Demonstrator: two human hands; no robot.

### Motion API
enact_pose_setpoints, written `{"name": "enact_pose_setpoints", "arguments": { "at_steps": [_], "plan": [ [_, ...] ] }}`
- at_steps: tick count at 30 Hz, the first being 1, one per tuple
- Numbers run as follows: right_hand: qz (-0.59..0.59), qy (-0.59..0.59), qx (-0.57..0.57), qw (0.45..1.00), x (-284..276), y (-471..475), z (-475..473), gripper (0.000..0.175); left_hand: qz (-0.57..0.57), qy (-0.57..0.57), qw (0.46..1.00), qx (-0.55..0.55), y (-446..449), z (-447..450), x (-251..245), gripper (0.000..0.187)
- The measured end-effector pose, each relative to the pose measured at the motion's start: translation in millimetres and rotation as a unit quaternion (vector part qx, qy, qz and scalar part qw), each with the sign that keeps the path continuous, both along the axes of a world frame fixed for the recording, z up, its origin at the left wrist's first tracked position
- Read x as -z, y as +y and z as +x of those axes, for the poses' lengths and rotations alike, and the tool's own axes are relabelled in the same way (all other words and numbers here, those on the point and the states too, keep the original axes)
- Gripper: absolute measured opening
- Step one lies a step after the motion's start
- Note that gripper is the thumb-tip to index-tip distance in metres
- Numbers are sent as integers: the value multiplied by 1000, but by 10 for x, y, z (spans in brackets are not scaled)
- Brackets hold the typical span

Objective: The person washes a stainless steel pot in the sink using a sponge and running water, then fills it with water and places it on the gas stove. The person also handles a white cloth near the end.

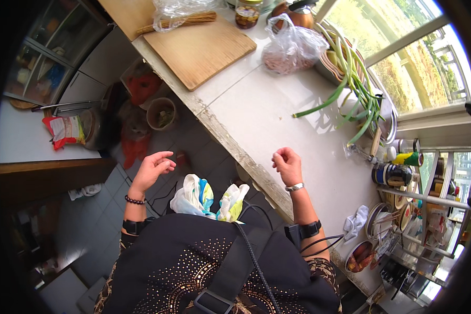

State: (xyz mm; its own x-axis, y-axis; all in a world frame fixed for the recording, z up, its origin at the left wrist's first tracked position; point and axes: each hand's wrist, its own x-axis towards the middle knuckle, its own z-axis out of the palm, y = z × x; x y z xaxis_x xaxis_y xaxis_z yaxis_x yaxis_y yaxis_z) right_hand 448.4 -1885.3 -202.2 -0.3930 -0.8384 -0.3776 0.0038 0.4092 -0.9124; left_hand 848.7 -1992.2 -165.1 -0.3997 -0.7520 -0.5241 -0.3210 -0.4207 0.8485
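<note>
My left hand is held over the floor, left of the counter, with its fingers apart and nothing in it. Over the front part of the tiled counter is my right hand; its fingers are curled, and whether anything small is between them cannot be told. A wooden cutting board lies at the far end of the counter. Beyond my right hand, green onions hang over a basket by the window. A tied plastic bag of ground meat stands between the board and the basket.
Bottles, stacked plates and a bowl of reddish-brown food line the right side. A glass jar stands behind the board. Left, a bucket is on the floor near a white table bearing a red packet.
</note>
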Motion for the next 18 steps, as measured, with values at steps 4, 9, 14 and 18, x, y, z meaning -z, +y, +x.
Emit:
{"name": "enact_pose_setpoints", "arguments": {
  "at_steps": [4, 9, 14, 18],
  "plan": [
    [-36, -12, -132, 991, -105, -937, 909, 9, 0, 30, 999, -22, -392, 469, 169, 36],
    [-16, 73, -215, 974, -1, -2210, 2191, 8, 5, 30, 996, -79, -999, 1463, 378, 36],
    [-61, 188, -273, 941, 336, -3287, 3323, 12, -16, 11, 984, -177, -1440, 2508, 322, 34],
    [-30, 247, -307, 919, 774, -3843, 3851, 17, -16, -7, 972, -235, -1521, 3050, 325, 32]
  ]
}}
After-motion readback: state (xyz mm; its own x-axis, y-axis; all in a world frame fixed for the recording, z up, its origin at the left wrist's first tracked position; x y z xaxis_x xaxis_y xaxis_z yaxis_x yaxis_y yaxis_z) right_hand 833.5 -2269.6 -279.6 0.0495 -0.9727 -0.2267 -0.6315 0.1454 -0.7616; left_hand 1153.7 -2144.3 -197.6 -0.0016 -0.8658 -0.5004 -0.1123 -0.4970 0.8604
